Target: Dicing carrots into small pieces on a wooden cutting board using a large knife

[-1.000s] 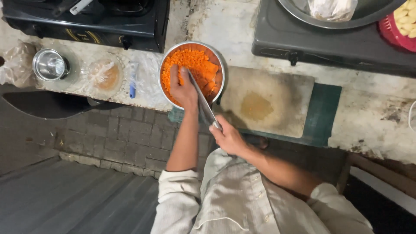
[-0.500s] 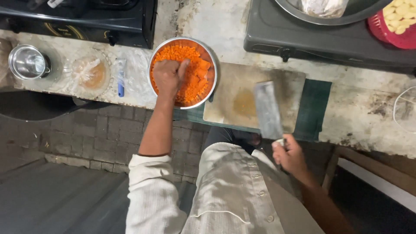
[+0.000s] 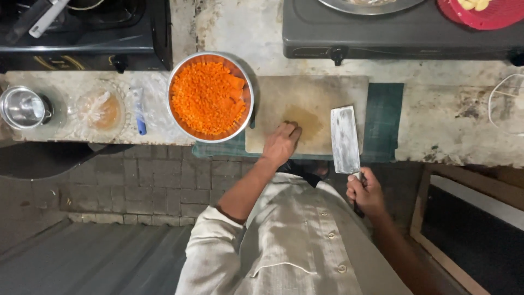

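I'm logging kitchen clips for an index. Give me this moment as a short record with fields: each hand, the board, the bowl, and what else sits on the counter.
left hand: fingers resting on the cutting board, holding nothing
right hand: gripping the handle of a cleaver, blade lying flat over the board's right end
cutting board: pale, bare but for a yellowish stain, lying on a dark green mat
steel bowl: left of the board, filled with diced orange vegetable
counter: steel cup at far left, two dark stoves behind
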